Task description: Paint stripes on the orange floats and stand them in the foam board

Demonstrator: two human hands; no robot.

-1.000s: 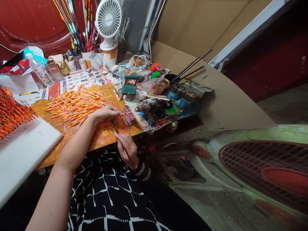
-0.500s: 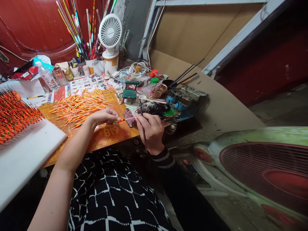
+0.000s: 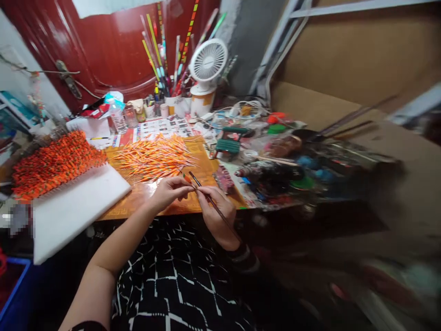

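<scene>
Fishing float (image 3: 186, 177), slim and orange, sits at the meeting fingertips of both hands, above the table's front edge. Its long axis slants, the upper end pointing away from the person and to the left, the lower end running in among the fingers. The left hand (image 3: 171, 191) has its thumb and forefinger pinched at that lower end; the right hand's (image 3: 219, 216) fingertips press in beside them, closed around a dark paintbrush (image 3: 215, 206) that slants roughly the same way, its tip just beside the float. Whether the right fingertips also grip the float, I cannot tell.

Below lies an orange-brown printed board (image 3: 203, 161) with a heap of orange floats (image 3: 155, 158). More floats stand in rows in a white foam block (image 3: 82, 202) at left. A reddish notched rack (image 3: 224, 179) sits right of the hands. Behind are a white fan (image 3: 208, 62) and a red door (image 3: 103, 50).
</scene>
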